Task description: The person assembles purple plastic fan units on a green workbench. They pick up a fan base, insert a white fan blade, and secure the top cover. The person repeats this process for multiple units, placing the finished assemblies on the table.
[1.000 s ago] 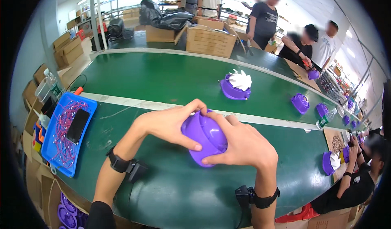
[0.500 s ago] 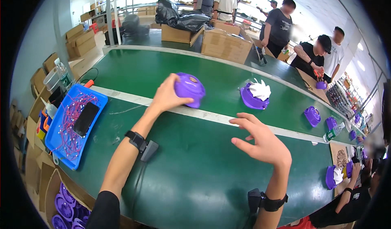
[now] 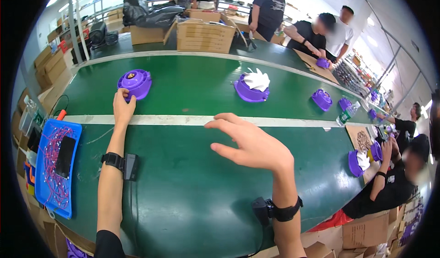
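Observation:
A round purple plastic housing (image 3: 139,81) with a brass-coloured piece at its centre sits on the far green belt (image 3: 192,74), left of the middle. My left hand (image 3: 123,109) has its fingers and thumb on the near rim of that housing. Over the near green surface hovers my right hand (image 3: 256,143), fingers apart and nothing in it. Beyond it on the belt stands another purple housing (image 3: 251,94) with a white bladed fan wheel (image 3: 256,80) in it. Both my wrists wear black straps with small dark devices.
At the left lies a blue tray (image 3: 77,166) of thin pink wires and a black phone (image 3: 66,156). More purple housings (image 3: 321,100) and a bottle (image 3: 347,114) stand to the right. A co-worker (image 3: 389,184) works at the right edge. An open cardboard box (image 3: 204,35) stands beyond the belt.
My left hand has carried the purple housing leftward and farther back along the belt. My right hand stays open over the near surface. The whole view has turned to the right.

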